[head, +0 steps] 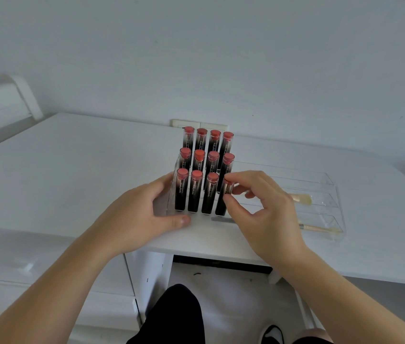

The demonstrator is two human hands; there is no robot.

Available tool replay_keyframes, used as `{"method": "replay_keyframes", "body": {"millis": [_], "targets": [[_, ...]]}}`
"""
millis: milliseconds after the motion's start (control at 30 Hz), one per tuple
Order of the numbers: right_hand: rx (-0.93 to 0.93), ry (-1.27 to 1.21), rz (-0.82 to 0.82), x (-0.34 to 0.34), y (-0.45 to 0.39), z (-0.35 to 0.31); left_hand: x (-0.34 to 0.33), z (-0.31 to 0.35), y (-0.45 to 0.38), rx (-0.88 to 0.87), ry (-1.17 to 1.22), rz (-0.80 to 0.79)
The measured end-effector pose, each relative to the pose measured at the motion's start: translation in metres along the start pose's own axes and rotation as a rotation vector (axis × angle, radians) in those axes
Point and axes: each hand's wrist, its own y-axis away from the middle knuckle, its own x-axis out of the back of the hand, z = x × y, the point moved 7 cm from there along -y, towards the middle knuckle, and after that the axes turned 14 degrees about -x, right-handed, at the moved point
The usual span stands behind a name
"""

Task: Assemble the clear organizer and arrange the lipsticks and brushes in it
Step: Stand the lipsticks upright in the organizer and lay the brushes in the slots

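A clear stepped lipstick stand (170,192) sits at the middle of the white desk (72,170). It holds several black lipsticks (195,192) with red tops, standing upright in three rows. My left hand (144,212) grips the stand's left front corner, thumb along its front edge. My right hand (263,207) pinches the front-right lipstick (222,207) near its top. To the right lies a clear tiered tray (330,194) with two wooden-handled brushes (303,198) in separate compartments.
A wall socket plate (179,122) sits behind the lipsticks at the desk's back edge. White drawers (47,269) stand at the lower left. My legs and a shoe (272,335) are below the desk's front edge.
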Motion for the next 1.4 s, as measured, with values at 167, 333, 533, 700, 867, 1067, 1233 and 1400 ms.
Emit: {"method": "replay_keyframes", "body": {"millis": [167, 333, 533, 700, 867, 1067, 1233, 1400], "targets": [[0.003, 0.0, 0.006, -0.0011, 0.0, 0.0016, 0.0006, 0.0018, 0.0, -0.006, -0.003, 0.001], [-0.001, 0.022, 0.011, -0.0009, 0.0002, 0.0021, 0.0008, 0.0026, 0.0001, -0.014, 0.005, 0.004], [-0.013, 0.031, 0.021, 0.0001, 0.0014, 0.0023, 0.0017, 0.003, -0.0002, -0.018, -0.005, 0.009], [-0.016, 0.018, 0.009, -0.001, 0.0007, 0.0018, 0.0014, 0.0039, -0.0001, -0.027, 0.001, 0.003], [-0.02, 0.014, 0.01, -0.001, 0.0015, 0.001, 0.0012, 0.0035, 0.0, -0.026, 0.0, 0.002], [-0.02, 0.017, 0.021, 0.0009, 0.0031, -0.0017, 0.0013, 0.0044, 0.0002, -0.024, -0.006, -0.003], [-0.051, -0.029, 0.007, 0.0013, 0.0023, -0.0017, 0.0014, 0.0051, 0.0002, -0.025, -0.008, -0.006], [-0.029, -0.026, 0.007, 0.0083, 0.0031, -0.0013, 0.0011, 0.0047, 0.0001, -0.03, -0.013, -0.004]]}}
